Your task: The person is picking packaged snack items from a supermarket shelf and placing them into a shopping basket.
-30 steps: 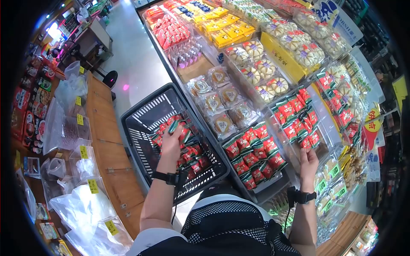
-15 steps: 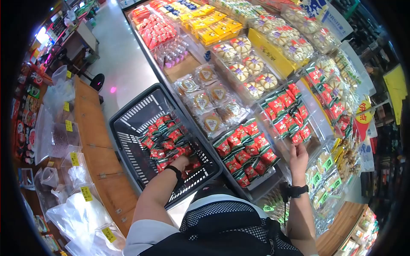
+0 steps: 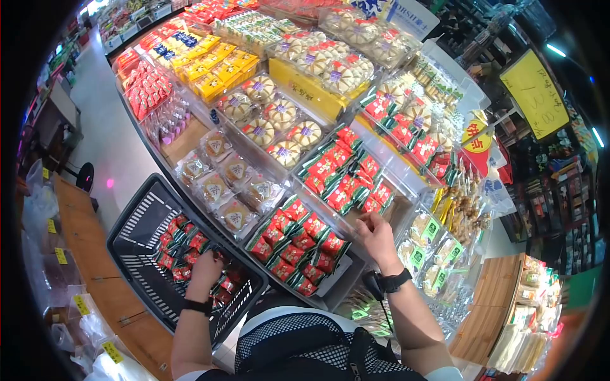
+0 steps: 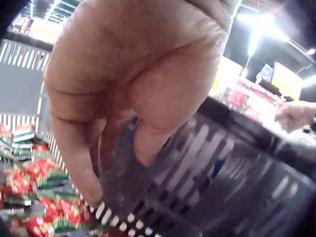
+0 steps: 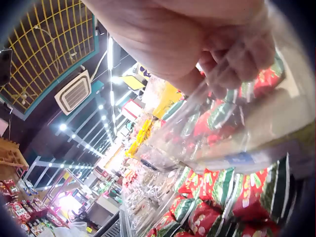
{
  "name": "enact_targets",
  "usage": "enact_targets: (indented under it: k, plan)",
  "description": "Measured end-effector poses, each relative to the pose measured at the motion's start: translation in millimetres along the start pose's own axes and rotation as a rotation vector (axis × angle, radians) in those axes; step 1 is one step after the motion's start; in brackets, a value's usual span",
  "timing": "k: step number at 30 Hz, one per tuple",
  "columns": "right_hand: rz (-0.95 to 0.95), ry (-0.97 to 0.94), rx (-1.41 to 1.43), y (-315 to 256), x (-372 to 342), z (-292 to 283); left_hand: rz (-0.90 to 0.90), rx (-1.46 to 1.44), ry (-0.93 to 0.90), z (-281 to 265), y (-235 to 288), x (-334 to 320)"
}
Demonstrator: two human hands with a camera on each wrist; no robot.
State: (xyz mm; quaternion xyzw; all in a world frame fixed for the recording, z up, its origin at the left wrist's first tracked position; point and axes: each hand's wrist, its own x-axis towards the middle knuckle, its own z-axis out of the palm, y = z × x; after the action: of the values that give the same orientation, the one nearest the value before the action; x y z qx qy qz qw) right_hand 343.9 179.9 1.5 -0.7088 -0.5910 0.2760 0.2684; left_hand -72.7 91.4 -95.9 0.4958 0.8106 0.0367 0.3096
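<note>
Your left hand [image 3: 206,273] is inside the dark basket [image 3: 141,236], near the red-and-green packets [image 3: 180,273] lying there; its thumb and fingers are loosely curved and apart, with nothing visible between them. Your right hand [image 3: 379,240] is at the near end of a clear box [image 3: 395,217], just beside similar packets [image 3: 343,190]; its fingers are bent, but you cannot tell whether they pinch anything. Between basket and box, a tray [image 3: 335,274] bears further rows, beside wrapped cakes [image 3: 216,188].
</note>
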Motion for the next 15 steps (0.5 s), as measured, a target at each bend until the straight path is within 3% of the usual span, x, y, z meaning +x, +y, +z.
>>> enact_targets:
  k: [2, 4, 6, 11, 14, 15]
  plan:
    - [-0.139, -0.009, -0.052, -27.0, 9.2, -10.5, 0.05, -0.206, 0.034, -30.5, 10.0, -7.3]
    - [-0.083, -0.068, -0.154, -63.2, 23.2, -15.0, 0.05, -0.367, 0.037, -65.7, 37.6, -23.2]
    - [-0.227, -0.04, -0.172, -84.0, 39.2, -6.2, 0.054, -0.531, 0.051, -79.3, 66.4, -34.6]
    - [-0.341, -0.061, -0.303, -99.4, 72.9, 26.3, 0.371, -0.818, -0.088, -67.8, 130.1, -57.0]
    - [-0.409, -0.016, -0.282, -93.6, 81.0, 32.1, 0.475, -0.969, -0.3, -42.3, 152.9, -60.9]
    - [-0.319, -0.05, -0.205, -97.4, 77.9, 24.4, 0.462, -1.018, -0.383, -38.8, 159.3, -62.9]
